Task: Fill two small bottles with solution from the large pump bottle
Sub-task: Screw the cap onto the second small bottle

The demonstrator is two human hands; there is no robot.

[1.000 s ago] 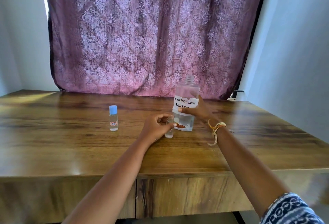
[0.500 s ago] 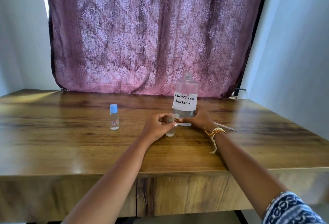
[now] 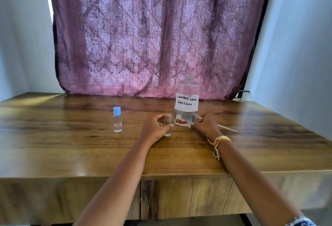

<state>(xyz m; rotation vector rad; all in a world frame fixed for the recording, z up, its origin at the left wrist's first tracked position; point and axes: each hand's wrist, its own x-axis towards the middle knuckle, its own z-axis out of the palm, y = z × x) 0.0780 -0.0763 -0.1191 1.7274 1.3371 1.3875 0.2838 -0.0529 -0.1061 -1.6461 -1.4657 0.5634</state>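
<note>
Left hand (image 3: 154, 127) curls around a small uncapped clear bottle (image 3: 168, 126) that stands on the wooden table (image 3: 71, 144), thumb and fingers closed on its sides just in front of the large bottle. Right hand (image 3: 203, 124) rests on the tabletop at the base of the large bottle labelled "Contact Lens Solution" (image 3: 186, 103), fingers loosely bent; whether it pinches something small there or merely touches the bottle's foot I cannot tell. That large bottle stands upright with its neck open and no pump fitted; what looks like the pump's thin dip tube (image 3: 227, 128) lies on the table to the right of the hand. Only a shallow pool of liquid shows in the bottom of the large bottle. Well to the left stands a second small bottle with a blue cap (image 3: 117, 120), upright, labelled and closed; it appears to hold clear liquid, so I judge it filled and finished. The held bottle is too small and clear to read its level, but with its cap off and the big bottle set down, it seems the pour into it is either just done or about to be checked. What remains, by my reckoning, is capping this second bottle and refitting the pump.
</note>
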